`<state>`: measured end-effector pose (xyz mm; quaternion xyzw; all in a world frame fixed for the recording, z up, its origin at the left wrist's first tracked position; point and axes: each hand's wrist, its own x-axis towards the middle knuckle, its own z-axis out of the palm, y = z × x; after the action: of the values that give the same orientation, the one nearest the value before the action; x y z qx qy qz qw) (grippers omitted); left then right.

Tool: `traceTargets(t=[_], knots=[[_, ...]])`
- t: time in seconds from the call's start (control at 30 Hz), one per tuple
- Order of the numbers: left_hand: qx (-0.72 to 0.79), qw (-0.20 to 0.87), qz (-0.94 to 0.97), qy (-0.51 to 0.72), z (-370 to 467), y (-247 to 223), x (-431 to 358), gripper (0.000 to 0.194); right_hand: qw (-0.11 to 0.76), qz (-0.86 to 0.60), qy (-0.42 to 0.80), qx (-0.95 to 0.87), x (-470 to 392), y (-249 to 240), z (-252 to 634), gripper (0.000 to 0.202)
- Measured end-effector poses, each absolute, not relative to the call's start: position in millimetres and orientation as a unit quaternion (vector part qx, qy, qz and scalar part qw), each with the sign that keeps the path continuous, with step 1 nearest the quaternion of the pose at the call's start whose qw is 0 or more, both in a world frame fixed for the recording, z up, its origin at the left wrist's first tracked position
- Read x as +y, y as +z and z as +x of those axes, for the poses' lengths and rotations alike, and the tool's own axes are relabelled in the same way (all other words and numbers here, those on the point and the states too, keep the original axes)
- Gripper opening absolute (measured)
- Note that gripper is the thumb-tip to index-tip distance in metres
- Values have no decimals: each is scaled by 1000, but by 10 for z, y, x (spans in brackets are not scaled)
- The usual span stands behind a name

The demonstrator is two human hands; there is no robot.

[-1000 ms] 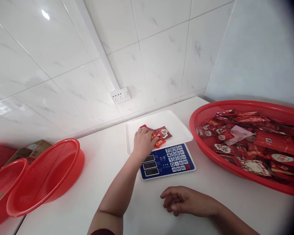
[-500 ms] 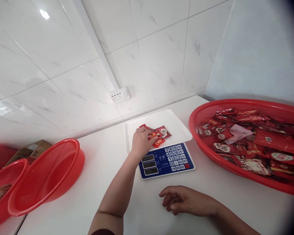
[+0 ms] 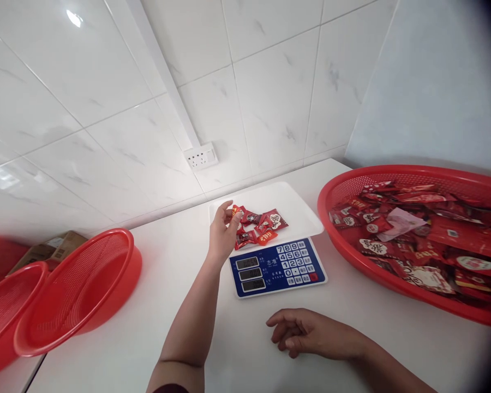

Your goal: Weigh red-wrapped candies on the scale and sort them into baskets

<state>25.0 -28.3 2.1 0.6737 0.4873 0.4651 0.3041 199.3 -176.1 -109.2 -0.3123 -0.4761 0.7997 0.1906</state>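
Observation:
My left hand (image 3: 223, 233) is at the left part of the white weighing tray (image 3: 297, 210), with a small red snack packet (image 3: 237, 209) between thumb and fingertips. Several more red snack packets (image 3: 275, 219) lie loosely on the tray just right of this hand. In front of the tray is the scale's blue keypad panel (image 3: 278, 267), its displays lit dimly and hard to read. My right hand (image 3: 306, 333) rests in front of the scale, fingers loosely bent and apart, holding nothing.
On the right stands a large red basket (image 3: 325, 204) full of red packets, its rim close to the tray. Two red baskets (image 3: 125, 234) (image 3: 41, 270) are on the left, with a cardboard box (image 3: 67, 245) behind. A socket (image 3: 201, 157) is on the tiled wall.
My left hand has drawn back leftward from over the packets, uncovering more of them. A packet now shows at its fingertips. Another person's hand has left the far-left basket. My right hand stays put.

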Motion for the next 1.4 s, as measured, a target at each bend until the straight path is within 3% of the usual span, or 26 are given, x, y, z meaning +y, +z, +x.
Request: traceTargets(t=[0.53,0.7,0.83,0.93,1.17,1.4], knots=[[468,250,695,485,31,-55,-672,21,181,-318,792,-488,-1760,-1061,2000,59],[476,306,760,320,-41,-70,-1147,23,174,-315,790,-496,-1755,-1008,2017,58],[448,399,792,118,-63,-162,-1468,37,189,-274,785,-522,-1758,-1002,2021,52],[452,426,783,36,-52,-272,-1587,43,227,-288,748,-553,-1787,-1028,1988,42],[452,480,752,-7,6,-401,-1706,46,271,-342,591,-679,-1881,-1053,1851,49],[440,478,757,65,-7,-457,-1624,50,287,-402,521,-697,-1874,-1019,1862,51]])
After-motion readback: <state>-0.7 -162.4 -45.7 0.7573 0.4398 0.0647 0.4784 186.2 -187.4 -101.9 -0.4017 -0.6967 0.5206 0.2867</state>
